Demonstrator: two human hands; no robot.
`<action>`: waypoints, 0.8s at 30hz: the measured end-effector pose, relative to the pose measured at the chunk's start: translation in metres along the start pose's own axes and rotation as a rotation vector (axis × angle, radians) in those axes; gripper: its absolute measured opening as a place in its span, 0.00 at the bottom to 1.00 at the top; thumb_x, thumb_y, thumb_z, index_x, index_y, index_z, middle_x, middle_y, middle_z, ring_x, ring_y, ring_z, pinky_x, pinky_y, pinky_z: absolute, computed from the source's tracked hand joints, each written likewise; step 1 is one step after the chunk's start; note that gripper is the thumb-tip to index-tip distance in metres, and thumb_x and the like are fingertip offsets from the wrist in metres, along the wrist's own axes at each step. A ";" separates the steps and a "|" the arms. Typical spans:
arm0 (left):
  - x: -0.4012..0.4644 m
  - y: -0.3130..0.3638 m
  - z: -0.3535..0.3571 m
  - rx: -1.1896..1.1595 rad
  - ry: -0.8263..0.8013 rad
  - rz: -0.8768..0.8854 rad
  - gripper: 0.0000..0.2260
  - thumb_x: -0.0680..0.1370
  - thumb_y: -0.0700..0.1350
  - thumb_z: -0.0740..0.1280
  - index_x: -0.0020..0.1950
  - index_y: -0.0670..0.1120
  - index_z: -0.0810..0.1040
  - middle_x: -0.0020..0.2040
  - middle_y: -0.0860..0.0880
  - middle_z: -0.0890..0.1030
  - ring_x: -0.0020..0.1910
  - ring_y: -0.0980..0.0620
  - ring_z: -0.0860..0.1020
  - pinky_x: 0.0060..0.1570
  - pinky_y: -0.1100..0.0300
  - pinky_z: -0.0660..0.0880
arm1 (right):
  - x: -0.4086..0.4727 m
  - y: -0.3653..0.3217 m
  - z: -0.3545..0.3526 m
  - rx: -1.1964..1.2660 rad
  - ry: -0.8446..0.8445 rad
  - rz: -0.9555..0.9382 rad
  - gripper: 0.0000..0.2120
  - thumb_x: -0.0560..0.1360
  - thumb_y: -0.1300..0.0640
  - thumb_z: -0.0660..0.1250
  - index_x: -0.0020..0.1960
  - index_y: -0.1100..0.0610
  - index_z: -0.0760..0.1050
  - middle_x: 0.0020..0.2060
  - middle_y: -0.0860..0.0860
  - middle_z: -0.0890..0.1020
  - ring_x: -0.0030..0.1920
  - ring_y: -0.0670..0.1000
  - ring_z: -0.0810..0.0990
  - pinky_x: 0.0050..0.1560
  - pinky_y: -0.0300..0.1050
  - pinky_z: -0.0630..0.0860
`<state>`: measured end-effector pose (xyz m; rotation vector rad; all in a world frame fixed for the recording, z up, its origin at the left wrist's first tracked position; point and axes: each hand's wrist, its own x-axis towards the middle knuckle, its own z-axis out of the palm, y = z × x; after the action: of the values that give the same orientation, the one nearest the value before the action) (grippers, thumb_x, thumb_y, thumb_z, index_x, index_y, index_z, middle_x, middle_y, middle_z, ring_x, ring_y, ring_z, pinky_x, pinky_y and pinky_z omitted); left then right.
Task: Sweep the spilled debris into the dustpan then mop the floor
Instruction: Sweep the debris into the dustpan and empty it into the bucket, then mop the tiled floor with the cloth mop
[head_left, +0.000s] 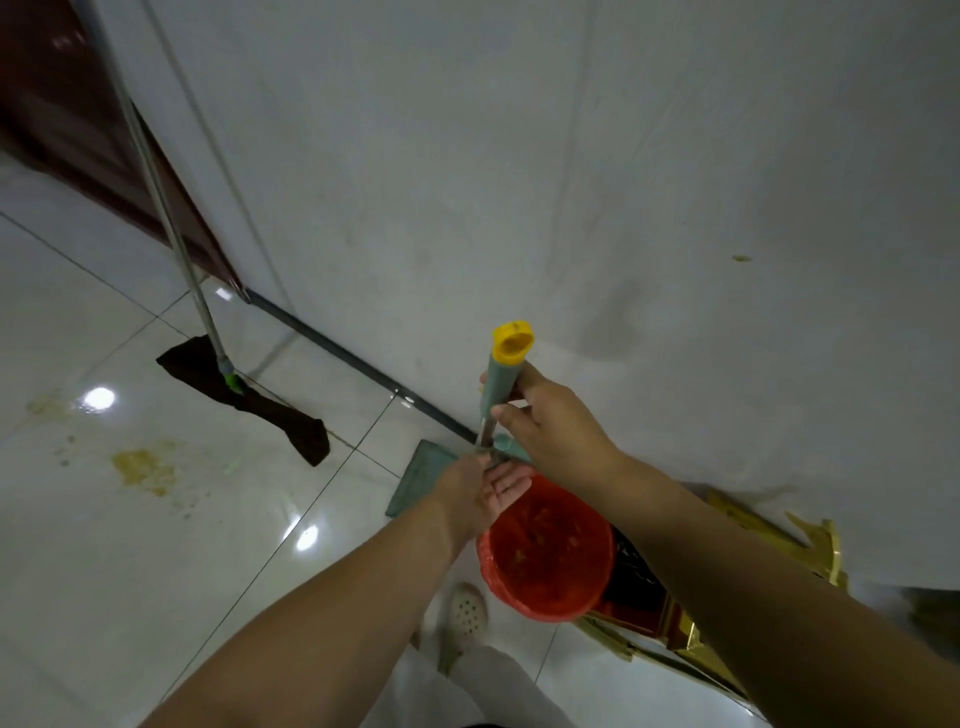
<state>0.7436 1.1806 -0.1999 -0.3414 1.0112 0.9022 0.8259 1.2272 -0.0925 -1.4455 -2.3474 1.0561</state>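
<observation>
Two tools wait left of your fingers: mop (244, 400), yellow spill (145, 470). Your left hand (480, 488) lies flat-fingered below the dustpan handle (501, 384); right hand (550, 426) grips it, above the red bin (545, 551).

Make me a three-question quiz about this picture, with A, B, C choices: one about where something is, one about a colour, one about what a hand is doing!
1. Where does the mop stand?
A. in the bin
B. on the floor by the wall
C. on a chair

2. What colour is the bin liner?
A. red
B. blue
C. white

3. What is the right hand doing?
A. hanging free
B. gripping the green handle
C. pressing the wall

Answers: 1 B, its dark cloth lies on the tiles; 2 A, the liner is red; 3 B, the fingers curl round the handle.
</observation>
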 end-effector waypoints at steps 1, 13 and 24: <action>0.000 0.000 0.002 0.042 0.014 0.000 0.13 0.83 0.40 0.54 0.65 0.37 0.70 0.56 0.38 0.78 0.49 0.43 0.79 0.45 0.52 0.77 | -0.001 0.004 -0.002 -0.004 -0.003 0.000 0.14 0.78 0.55 0.61 0.63 0.55 0.70 0.56 0.51 0.81 0.54 0.54 0.79 0.54 0.56 0.76; -0.009 0.007 0.022 0.178 0.233 0.180 0.04 0.79 0.41 0.62 0.48 0.42 0.76 0.36 0.44 0.77 0.32 0.49 0.75 0.32 0.58 0.74 | -0.019 0.070 -0.040 0.211 0.070 0.130 0.16 0.78 0.57 0.63 0.65 0.51 0.68 0.54 0.44 0.77 0.51 0.49 0.80 0.56 0.52 0.77; -0.039 0.030 -0.019 -0.006 0.314 0.332 0.05 0.80 0.39 0.61 0.47 0.42 0.76 0.42 0.44 0.78 0.37 0.51 0.76 0.35 0.61 0.75 | -0.036 0.077 -0.002 0.487 0.313 0.411 0.10 0.75 0.63 0.65 0.39 0.50 0.71 0.32 0.48 0.77 0.32 0.47 0.77 0.31 0.39 0.75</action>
<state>0.6999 1.1675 -0.1724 -0.3319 1.3812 1.1745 0.8995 1.2184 -0.1348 -1.7605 -1.4797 1.2690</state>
